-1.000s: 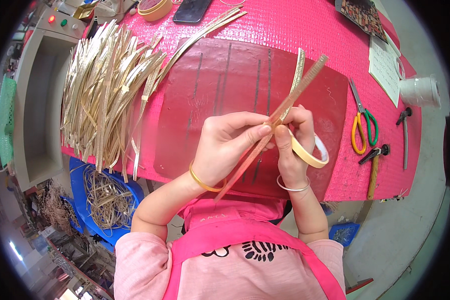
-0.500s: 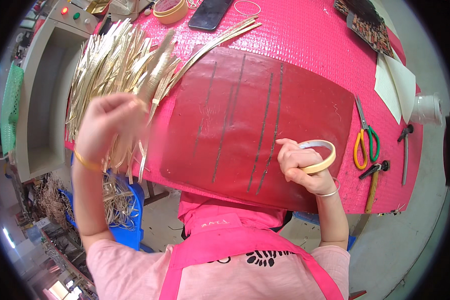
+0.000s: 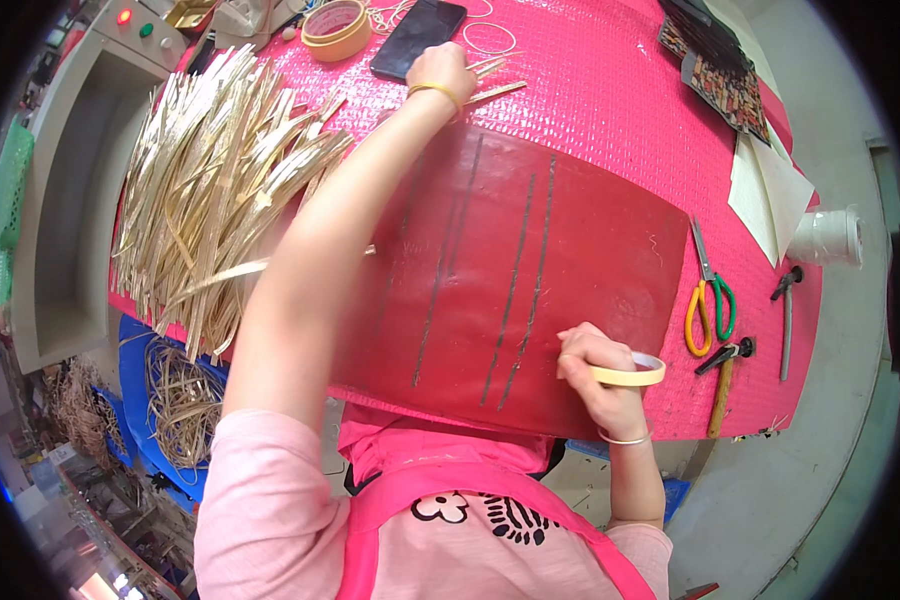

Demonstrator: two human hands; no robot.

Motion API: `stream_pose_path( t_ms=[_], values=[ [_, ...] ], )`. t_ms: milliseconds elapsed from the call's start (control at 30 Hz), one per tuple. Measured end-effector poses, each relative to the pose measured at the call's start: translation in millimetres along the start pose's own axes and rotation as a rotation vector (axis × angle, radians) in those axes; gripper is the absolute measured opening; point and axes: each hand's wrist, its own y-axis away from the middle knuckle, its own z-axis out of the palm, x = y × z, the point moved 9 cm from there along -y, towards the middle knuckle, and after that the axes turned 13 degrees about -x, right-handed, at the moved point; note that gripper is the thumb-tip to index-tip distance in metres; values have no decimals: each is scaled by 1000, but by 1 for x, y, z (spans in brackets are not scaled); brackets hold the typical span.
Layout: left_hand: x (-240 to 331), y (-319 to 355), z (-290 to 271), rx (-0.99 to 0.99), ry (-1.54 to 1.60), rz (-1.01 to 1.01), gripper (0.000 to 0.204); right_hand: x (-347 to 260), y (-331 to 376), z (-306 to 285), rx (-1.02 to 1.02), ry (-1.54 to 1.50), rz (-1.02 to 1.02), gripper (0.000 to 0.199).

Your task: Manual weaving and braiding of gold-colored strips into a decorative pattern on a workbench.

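Straw strips (image 3: pixel 210 190), a big loose golden heap of them, cover the left end of the pink table (image 3: pixel 610 100), with some hanging over the near edge above a blue bin (image 3: pixel 140 400) that has more strips coiled in it. Up at the far left corner there's a grey box with a red and a green button (image 3: pixel 130 22). A roll of tan tape (image 3: pixel 336 28) sits at the far edge, and just right of it a black phone (image 3: pixel 417 36) lies flat.

Left hand (image 3: pixel 442 70) is stretched way out across the table, fingers curled down onto a few loose strips (image 3: pixel 490 80) lying right beside the phone; looks like it's pinching them, but I can't tell for sure from this angle. Yellow band on that wrist.

Middle of the table is a dark red mat (image 3: pixel 570 270) with several long dark lines running across it.

Right hand (image 3: pixel 600 380) rests at the near right edge of the mat, closed around a small roll of cream tape (image 3: pixel 632 372), thumb and fingers gripping the ring. Thin bangle on the wrist.

Further right: scissors with yellow and green handles (image 3: pixel 708 300), a wooden-handled tool (image 3: pixel 722 385) just below them, a dark metal tool (image 3: pixel 785 320), and a white spool (image 3: pixel 828 238). Woven samples (image 3: pixel 725 70) and pale paper sheets (image 3: pixel 765 195) lie at the far right.
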Motion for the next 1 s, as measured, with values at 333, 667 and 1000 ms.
stream_pose_path(
  t_ms=[333, 667, 1000],
  values=[
    [131, 146, -53, -809, 1039, 312, 17, -20, -54, -92, 529, -460, -233, 9],
    [138, 214, -13, -981, 1345, 83, 28, -26, -33, -97, 531, -565, -306, 24],
    [153, 242, 6, -1199, 1407, 188, 28, -39, -23, -95, 613, -280, -312, 27]
  ],
)
